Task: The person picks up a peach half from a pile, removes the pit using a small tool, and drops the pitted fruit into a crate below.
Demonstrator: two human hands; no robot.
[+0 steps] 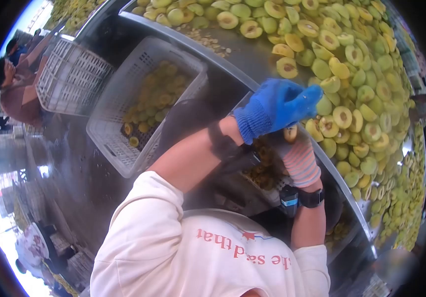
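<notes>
My left hand [284,105], in a blue knitted glove with a slick coated palm, is closed with its fingertips pressed together above the metal table edge. What it pinches, if anything, is hidden. Just below it my right hand [300,161], in a pink-and-grey striped glove, is wrapped around a plum half [290,133] whose brown centre shows. The blue glove covers most of the right fingers. Right beside both hands lies a heap of halved yellow-green plums [342,117], many with brown hollows or pits.
The table's raised metal rim [339,180] runs diagonally beneath my hands. Loose pits [208,42] lie on the tabletop. A white plastic crate [119,148] holds plum halves at left, beside another crate [74,74]. A crate below my hands holds fruit [262,175]. People [20,94] sit farther left.
</notes>
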